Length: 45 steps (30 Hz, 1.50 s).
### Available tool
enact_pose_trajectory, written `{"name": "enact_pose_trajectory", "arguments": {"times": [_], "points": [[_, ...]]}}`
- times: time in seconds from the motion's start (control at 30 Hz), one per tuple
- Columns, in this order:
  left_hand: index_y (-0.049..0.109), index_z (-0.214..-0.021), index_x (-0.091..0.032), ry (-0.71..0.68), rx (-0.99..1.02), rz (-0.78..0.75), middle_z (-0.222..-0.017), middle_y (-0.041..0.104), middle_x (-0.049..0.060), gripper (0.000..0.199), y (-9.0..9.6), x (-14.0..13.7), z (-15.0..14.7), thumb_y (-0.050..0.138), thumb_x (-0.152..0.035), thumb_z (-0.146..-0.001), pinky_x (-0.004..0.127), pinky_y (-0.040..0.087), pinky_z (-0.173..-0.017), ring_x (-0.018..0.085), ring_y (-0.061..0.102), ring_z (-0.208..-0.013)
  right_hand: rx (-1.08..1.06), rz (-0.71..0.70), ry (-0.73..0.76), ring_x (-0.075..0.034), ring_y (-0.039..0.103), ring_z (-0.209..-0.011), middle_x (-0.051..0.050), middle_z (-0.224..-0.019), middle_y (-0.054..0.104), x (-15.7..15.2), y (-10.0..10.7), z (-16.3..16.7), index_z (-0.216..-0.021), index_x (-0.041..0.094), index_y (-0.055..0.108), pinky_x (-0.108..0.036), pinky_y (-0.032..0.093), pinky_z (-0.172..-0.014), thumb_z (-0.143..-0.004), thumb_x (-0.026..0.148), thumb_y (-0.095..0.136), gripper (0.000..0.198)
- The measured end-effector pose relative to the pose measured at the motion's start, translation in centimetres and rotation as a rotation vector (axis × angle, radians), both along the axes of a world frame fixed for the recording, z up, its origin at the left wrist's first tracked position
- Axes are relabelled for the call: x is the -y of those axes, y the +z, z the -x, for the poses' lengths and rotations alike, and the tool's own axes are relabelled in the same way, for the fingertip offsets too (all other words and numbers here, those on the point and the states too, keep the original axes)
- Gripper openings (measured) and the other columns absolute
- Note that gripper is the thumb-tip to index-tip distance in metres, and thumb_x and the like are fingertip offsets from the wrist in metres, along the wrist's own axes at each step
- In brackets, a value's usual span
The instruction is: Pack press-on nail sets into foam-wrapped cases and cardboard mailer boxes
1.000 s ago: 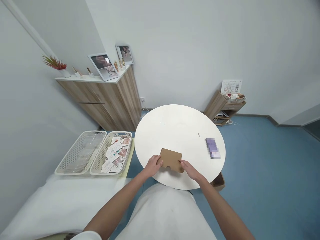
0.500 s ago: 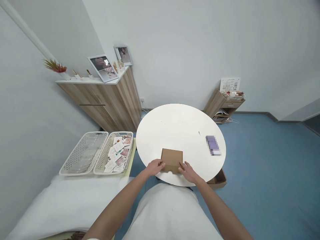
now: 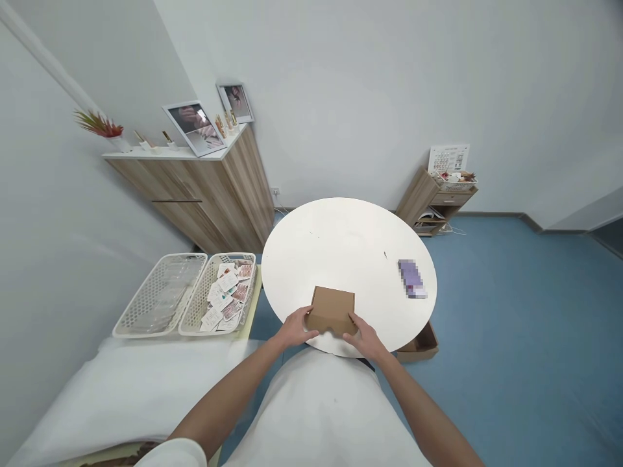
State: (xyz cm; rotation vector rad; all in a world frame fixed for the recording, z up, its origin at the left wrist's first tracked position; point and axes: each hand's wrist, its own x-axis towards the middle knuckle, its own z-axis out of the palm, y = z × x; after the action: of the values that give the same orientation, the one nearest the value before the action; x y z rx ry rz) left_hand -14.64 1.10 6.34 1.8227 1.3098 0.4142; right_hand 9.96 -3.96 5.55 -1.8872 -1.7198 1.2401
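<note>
A small brown cardboard box (image 3: 333,302) sits closed at the near edge of the round white table (image 3: 345,240). Its front panel has a notch at the lower edge. My left hand (image 3: 296,327) grips the box's left side, with the thumb at the front. From the other side, my right hand (image 3: 366,337) holds the right front corner, fingers along the side and thumb in front.
On the table's right lies a purple item (image 3: 411,279), blurred out, near a small dark object (image 3: 385,255). Two white baskets (image 3: 132,310) stand left, one holding cards and packets. Beneath the table's right edge is an open carton (image 3: 419,354). A wooden cabinet (image 3: 195,201) stands behind.
My hands have shifted lower and forward around the box's sides, with both thumbs now at its front. The box has moved slightly left in view, along with the whole scene.
</note>
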Motion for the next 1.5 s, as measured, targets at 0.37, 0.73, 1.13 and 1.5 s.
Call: {"name": "enact_pose_trajectory", "arguments": {"times": [0.37,0.73,1.13,1.5], "points": [[0.04,-0.124,-0.019,0.133,0.055,0.037,-0.105,0.049,0.01,0.048,-0.3,-2.1,-2.0,0.043,-0.038,-0.08,0.031,0.041,-0.079,0.022,0.049,-0.096,-0.109,-0.026,-0.127,-0.022,0.041,-0.114,-0.007,-0.122,0.046,-2.5,2.4,-1.2,-0.134,0.025,0.025,-0.036,0.031,-0.094,-0.081,0.055,0.028,0.061],[0.039,-0.126,-0.019,0.138,-0.158,-0.12,-0.09,0.049,0.007,0.048,0.7,-3.3,-2.7,0.043,-0.036,-0.08,0.032,0.039,-0.076,0.021,0.049,-0.087,-0.157,-0.11,-0.267,-0.022,0.052,-0.075,-0.002,-0.064,0.056,-5.4,3.2,-1.1,-0.063,0.024,0.056,-0.029,0.038,-0.061,-0.077,0.057,0.035,0.041],[0.051,-0.115,-0.019,0.143,0.022,-0.158,-0.097,0.055,0.008,0.043,1.2,-2.6,-2.1,0.041,-0.044,-0.081,0.033,0.039,-0.082,0.021,0.051,-0.091,-0.31,0.0,-0.298,-0.021,0.051,-0.097,-0.003,-0.117,0.054,-4.8,2.8,-1.7,-0.106,0.025,0.059,-0.034,0.038,-0.084,-0.072,0.051,0.048,0.044],[0.046,-0.12,-0.015,0.261,0.187,0.266,-0.123,0.049,0.012,0.054,-1.6,-3.6,-1.7,0.039,-0.051,-0.08,0.03,0.035,-0.09,0.022,0.046,-0.11,-0.353,0.137,-0.36,-0.019,0.054,-0.085,-0.005,-0.107,0.057,-4.0,2.0,-0.9,-0.106,0.023,0.054,-0.032,0.041,-0.075,-0.073,0.055,0.044,0.047]]}}
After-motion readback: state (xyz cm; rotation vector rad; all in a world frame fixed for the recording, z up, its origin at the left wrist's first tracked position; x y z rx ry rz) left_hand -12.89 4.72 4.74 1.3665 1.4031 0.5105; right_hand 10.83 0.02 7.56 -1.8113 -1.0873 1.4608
